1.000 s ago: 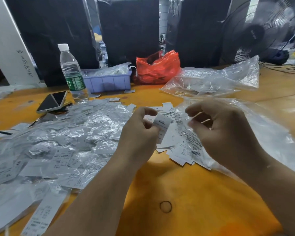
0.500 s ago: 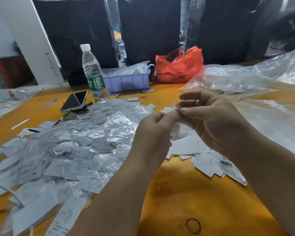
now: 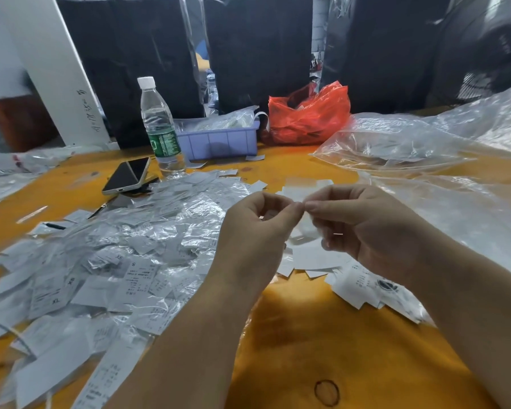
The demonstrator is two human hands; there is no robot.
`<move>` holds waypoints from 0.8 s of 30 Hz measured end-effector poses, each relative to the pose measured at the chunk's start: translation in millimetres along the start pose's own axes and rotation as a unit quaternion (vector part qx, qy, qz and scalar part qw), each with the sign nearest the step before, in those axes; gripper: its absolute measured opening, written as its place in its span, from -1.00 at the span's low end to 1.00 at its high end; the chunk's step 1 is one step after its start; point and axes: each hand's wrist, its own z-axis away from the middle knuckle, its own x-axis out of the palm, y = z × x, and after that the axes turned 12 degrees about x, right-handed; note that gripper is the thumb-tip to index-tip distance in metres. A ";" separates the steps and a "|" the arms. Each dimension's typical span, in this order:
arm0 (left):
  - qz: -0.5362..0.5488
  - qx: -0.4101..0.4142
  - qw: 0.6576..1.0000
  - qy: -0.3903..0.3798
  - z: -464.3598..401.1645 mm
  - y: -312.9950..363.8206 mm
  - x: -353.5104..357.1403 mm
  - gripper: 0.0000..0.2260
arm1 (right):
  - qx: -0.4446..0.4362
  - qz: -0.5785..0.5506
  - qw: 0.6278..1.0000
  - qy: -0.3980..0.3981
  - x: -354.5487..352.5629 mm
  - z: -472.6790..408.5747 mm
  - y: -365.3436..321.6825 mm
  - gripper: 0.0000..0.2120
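Right over the middle of the orange table (image 3: pixel 307 335), both hands meet tip to tip. The left hand (image 3: pixel 257 231) has its thumb and forefinger pressed together on the top edge of a small white label (image 3: pixel 306 228), with its other fingers curled into the palm. The right hand (image 3: pixel 369 231) pinches the same edge from the other side, and its remaining fingers are loosely bent below. The label hangs between the two palms, held above the table, and is too blurred to read.

Under and just beyond the hands lies a scatter of loose white labels (image 3: pixel 316 256). To the left spreads a big heap of labels in clear sleeves (image 3: pixel 115 255), some marked XL, XS and S. Farther back on the left, a phone (image 3: pixel 127 175) lies face up beside a standing water bottle (image 3: pixel 160 125). Behind the bottle sits a purple tray (image 3: pixel 219 141), and a red plastic bag (image 3: pixel 307 116) lies to the right of the tray. Crumpled clear plastic bags (image 3: pixel 410 137) cover the far right of the table. Black wrapped bundles (image 3: pixel 257 48) stand along the far edge.
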 end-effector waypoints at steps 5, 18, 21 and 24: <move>0.034 -0.011 0.999 0.013 0.0 1.0 -0.3 -0.93 | -0.010 -0.060 0.997 0.044 -3.9 -3.7 0.5 -0.91; 0.010 -0.030 0.999 -0.037 1.1 1.2 2.7 -0.92 | -0.036 -0.144 0.986 0.073 -8.1 -5.9 0.4 -0.91; 0.006 -0.030 0.999 -0.039 0.5 1.3 2.8 -0.85 | -0.047 -0.153 0.983 0.088 -10.1 -6.6 0.8 -0.89; -0.003 -0.030 0.998 -0.050 1.0 2.6 2.7 -0.82 | -0.051 -0.153 0.981 0.107 -11.8 -8.9 1.9 -0.87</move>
